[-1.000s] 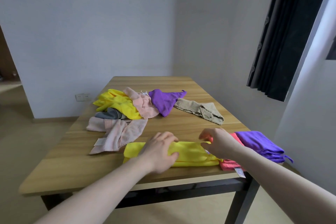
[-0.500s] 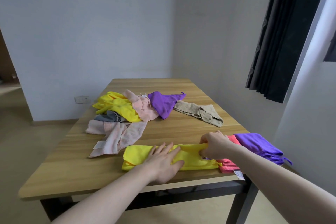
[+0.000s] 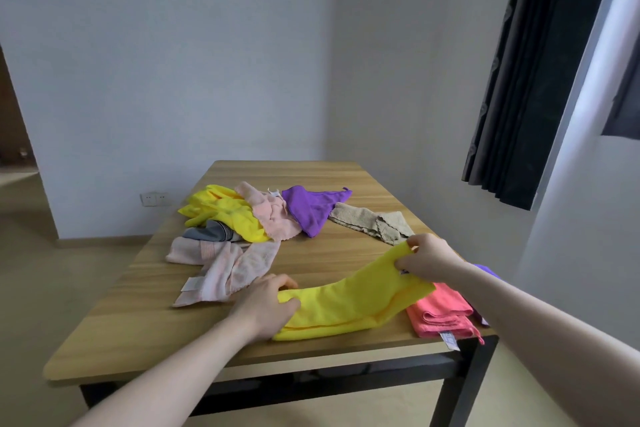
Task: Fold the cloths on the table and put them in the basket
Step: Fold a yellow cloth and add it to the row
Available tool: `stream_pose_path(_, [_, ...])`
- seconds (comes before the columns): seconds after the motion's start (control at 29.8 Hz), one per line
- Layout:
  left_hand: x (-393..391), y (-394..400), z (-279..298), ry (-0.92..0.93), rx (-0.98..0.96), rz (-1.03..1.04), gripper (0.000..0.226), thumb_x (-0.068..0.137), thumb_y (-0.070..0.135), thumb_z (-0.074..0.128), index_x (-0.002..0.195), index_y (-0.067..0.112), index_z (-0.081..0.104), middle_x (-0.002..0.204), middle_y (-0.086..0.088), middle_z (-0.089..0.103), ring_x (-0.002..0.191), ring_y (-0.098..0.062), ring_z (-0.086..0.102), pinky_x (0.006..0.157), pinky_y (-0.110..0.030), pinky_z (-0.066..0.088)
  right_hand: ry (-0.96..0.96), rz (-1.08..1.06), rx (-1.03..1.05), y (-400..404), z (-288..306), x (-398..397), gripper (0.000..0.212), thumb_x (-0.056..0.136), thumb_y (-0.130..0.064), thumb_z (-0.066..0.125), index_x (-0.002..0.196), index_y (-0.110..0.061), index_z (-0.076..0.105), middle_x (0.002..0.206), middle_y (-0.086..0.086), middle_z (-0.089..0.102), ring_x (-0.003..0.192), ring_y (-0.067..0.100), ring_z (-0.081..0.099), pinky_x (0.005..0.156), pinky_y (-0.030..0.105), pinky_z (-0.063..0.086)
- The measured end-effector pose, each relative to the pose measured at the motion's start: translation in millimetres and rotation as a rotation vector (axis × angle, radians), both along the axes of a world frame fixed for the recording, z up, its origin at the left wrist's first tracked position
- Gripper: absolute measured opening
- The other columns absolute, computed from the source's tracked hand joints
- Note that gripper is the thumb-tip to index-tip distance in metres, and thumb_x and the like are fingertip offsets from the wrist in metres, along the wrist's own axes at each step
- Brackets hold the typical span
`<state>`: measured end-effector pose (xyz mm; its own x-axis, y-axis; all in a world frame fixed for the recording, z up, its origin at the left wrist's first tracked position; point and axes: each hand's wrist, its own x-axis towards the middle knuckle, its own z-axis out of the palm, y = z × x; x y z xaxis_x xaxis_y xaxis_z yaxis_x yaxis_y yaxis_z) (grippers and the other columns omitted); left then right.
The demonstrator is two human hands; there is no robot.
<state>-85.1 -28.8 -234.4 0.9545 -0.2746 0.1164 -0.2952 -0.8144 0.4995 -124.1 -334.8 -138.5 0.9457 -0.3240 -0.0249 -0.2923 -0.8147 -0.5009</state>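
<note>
Item 1: your left hand [image 3: 266, 305], at 7 o'clock on the table [image 3: 322, 177]. Forearm reaches in from the lower left; the palm faces down, with fingers and thumb curled round the left end of the yellow cloth [image 3: 353, 302], keeping that end on the wood.

Item 2: your right hand [image 3: 427, 258], at 4 o'clock. Forearm enters from the lower right; fingers and thumb pinch the cloth's right end, raised off the table.

Item 3: the yellow cloth, a long folded strip near the front edge, flat at the left and sloping up to the right.

Item 4: folded coral cloth [image 3: 441, 310], at 5 o'clock, partly under the raised yellow end, its tag hanging over the table edge. A purple cloth edge [image 3: 485, 269] shows behind your right forearm.

Item 5: unfolded heap, 10 to 12 o'clock: second yellow cloth [image 3: 221, 210], peach cloth [image 3: 273, 215], purple cloth [image 3: 311, 206], grey cloth [image 3: 211, 232], pale pink cloths [image 3: 225, 263].

Item 6: beige cloth [image 3: 372, 224], at 1 o'clock, apart from the heap.
</note>
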Motion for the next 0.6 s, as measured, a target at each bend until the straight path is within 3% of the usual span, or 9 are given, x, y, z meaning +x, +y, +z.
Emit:
stream_pose_path(0.13, [-1.0, -10.5, 4.6, 0.136, -0.261, -0.026, 0.019, 0.085, 0.043, 0.063, 0.092, 0.030, 0.076, 0.098, 0.015, 0.072, 0.098, -0.004, 0.063, 0.093, -0.031, 0.050, -0.083, 0.019, -0.082, 12.0, 8.8, -0.2, 0.048, 0.078, -0.017, 0.067, 0.126, -0.018, 0.065, 0.098, 0.004, 0.066, 0.085, 0.023, 0.066, 0.057, 0.027, 0.051])
stream_pose_path(0.3, [-1.2, -7.6, -0.8, 0.145, -0.393, -0.069, 0.023, 0.089, 0.035, 0.059, 0.081, 0.026, 0.079, 0.086, 0.015, 0.075, 0.090, -0.004, 0.067, 0.091, -0.037, 0.053, -0.121, 0.079, -0.065, 36.5, 17.7, 3.2, 0.026, 0.073, -0.014, 0.067, 0.099, -0.015, 0.071, 0.079, 0.001, 0.073, 0.078, 0.018, 0.070, 0.061, 0.034, 0.061])
stream_pose_path(0.37, [-1.3, -3.6, -5.8, 0.123, -0.441, -0.065, 0.024, 0.091, 0.024, 0.059, 0.081, 0.028, 0.080, 0.086, 0.017, 0.076, 0.090, -0.002, 0.067, 0.091, -0.036, 0.053, -0.099, 0.107, -0.038, 48.6, 17.9, 2.9, 0.025, 0.076, -0.017, 0.069, 0.100, -0.020, 0.070, 0.076, -0.005, 0.070, 0.068, 0.008, 0.064, 0.048, 0.024, 0.050])
stream_pose_path(0.44, [-2.4, -0.7, -9.6, 0.104, -0.470, -0.036, 0.027, 0.088, 0.022, 0.057, 0.080, 0.032, 0.081, 0.087, 0.018, 0.076, 0.090, -0.002, 0.067, 0.091, -0.036, 0.052, -0.064, 0.145, -0.011, 62.4, 14.9, 3.8, 0.033, 0.077, -0.023, 0.072, 0.109, -0.023, 0.072, 0.084, -0.005, 0.071, 0.066, 0.005, 0.062, 0.044, 0.017, 0.042])
stream_pose_path(0.6, [-3.4, 1.6, -12.3, 0.099, -0.492, -0.008, 0.028, 0.085, 0.020, 0.056, 0.078, 0.031, 0.081, 0.084, 0.019, 0.076, 0.091, -0.004, 0.067, 0.088, -0.033, 0.052, 0.021, 0.225, 0.082, 96.0, -2.5, 6.5, 0.039, 0.079, -0.023, 0.078, 0.117, -0.017, 0.071, 0.094, 0.002, 0.071, 0.063, 0.011, 0.068, 0.047, 0.020, 0.049])
